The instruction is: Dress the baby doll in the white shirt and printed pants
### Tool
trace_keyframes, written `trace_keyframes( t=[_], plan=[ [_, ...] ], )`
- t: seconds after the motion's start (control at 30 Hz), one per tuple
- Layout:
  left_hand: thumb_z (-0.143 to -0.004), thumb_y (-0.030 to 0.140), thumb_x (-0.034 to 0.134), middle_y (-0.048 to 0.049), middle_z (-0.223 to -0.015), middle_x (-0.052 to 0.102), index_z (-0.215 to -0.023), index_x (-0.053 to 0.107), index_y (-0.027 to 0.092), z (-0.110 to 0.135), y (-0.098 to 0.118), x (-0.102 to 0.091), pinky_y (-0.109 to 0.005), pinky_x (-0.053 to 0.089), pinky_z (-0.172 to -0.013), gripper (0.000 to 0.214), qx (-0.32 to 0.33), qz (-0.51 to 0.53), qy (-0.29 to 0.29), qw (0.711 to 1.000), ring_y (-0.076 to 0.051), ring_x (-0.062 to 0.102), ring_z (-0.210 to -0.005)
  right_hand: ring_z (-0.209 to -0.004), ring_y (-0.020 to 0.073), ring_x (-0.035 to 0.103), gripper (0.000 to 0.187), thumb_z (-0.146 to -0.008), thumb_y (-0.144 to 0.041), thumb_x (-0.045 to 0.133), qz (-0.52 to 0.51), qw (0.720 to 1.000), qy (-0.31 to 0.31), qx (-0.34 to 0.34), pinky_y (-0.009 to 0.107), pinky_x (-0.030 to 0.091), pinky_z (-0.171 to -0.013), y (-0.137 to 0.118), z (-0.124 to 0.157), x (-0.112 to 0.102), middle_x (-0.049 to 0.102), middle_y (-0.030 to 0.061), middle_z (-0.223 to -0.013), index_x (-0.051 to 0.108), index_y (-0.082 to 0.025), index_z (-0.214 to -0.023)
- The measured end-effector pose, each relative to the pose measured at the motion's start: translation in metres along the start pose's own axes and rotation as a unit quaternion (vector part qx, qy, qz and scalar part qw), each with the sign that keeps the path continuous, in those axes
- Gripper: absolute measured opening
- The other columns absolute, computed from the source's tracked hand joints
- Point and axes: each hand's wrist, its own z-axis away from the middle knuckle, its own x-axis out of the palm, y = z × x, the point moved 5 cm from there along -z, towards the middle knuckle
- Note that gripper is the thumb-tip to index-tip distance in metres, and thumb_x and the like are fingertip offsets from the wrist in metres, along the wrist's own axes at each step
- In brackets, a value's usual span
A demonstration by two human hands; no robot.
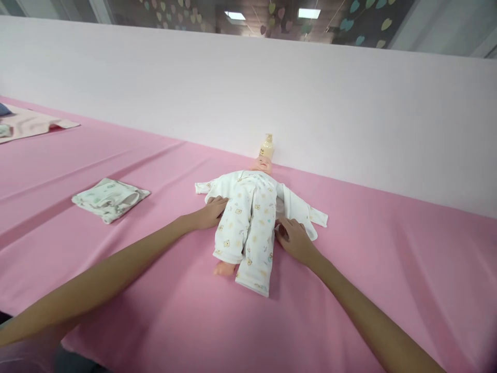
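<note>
A baby doll (264, 163) lies on its back with its head toward the wall. Patterned white baby pants (254, 228) cover its front from the chest down. Under them spreads a white baby shirt (297, 207), sleeves stretched out to both sides. One bare foot (225, 268) pokes out below the left pant leg; the other is hidden. My left hand (214, 211) has its fingers bent against the left edge of the pants, its thumb mostly hidden. At the right edge, my right hand (295, 239) is closed, thumb and fingers pinching the cloth.
A pump bottle (267, 147) stands behind the doll's head, against the white wall (155, 88). Folded patterned cloth (111, 199) lies to the left on the pink sheet (174, 311). Farther left is a pale pink cloth (34, 123) with things on it.
</note>
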Motion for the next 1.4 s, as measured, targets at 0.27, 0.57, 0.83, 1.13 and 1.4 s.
trace_keyframes(
  t=[0.27,0.57,0.83,1.13,1.4],
  plan=[
    [-0.086,0.031,0.058,-0.0065,-0.093,0.061,-0.086,0.052,0.025,0.034,0.01,-0.007,-0.048,0.043,-0.097,0.008,-0.027,0.018,-0.018,0.999,-0.03,0.055,-0.095,-0.091,0.0245,0.062,0.015,-0.099,-0.031,0.055,-0.014,0.999,-0.03,0.002,0.048,0.042,-0.102,-0.002,0.028,-0.007,0.064,-0.0001,-0.089,0.063,-0.028,-0.112],
    [-0.094,0.033,0.053,-0.0078,-0.097,0.062,-0.091,0.054,0.023,0.054,0.028,-0.01,-0.048,0.041,-0.098,0.01,0.013,-0.028,-0.028,0.999,-0.029,0.055,-0.097,-0.104,0.0272,0.063,0.014,-0.101,-0.025,0.045,-0.012,0.999,-0.037,-0.012,0.049,0.041,-0.103,-0.007,0.033,-0.013,0.071,0.0075,-0.11,0.059,-0.024,-0.099],
    [-0.101,0.046,0.054,-0.0114,-0.135,0.062,-0.132,0.059,0.027,0.11,0.061,-0.013,-0.05,0.041,-0.101,0.037,-0.053,-0.075,0.033,0.995,-0.034,0.056,-0.118,-0.103,0.0294,0.064,0.02,-0.104,-0.044,0.054,0.037,0.999,0.006,-0.006,0.049,0.044,-0.098,-0.044,0.092,-0.029,0.07,0.0076,-0.108,0.062,-0.026,-0.102],
    [-0.096,0.056,0.066,-0.0104,-0.127,0.067,-0.117,0.06,0.022,0.15,0.122,0.013,-0.046,0.043,-0.094,0.041,-0.085,-0.051,0.093,0.991,-0.03,0.058,-0.108,-0.089,0.0251,0.061,0.026,-0.098,-0.048,0.068,0.058,0.997,0.006,-0.059,0.042,0.046,-0.086,-0.104,0.146,-0.004,0.067,0.0062,-0.099,0.057,-0.024,-0.098],
    [-0.098,0.045,0.062,-0.0027,-0.084,0.063,-0.081,0.051,0.022,0.149,0.136,-0.004,-0.04,0.041,-0.078,0.03,-0.108,-0.062,0.147,0.981,-0.023,0.057,-0.079,-0.079,0.0202,0.058,0.022,-0.107,-0.026,0.053,0.108,0.986,0.058,-0.114,0.038,0.041,-0.085,-0.1,0.154,-0.03,0.062,0.0022,-0.083,0.048,-0.023,-0.086]
  ],
)
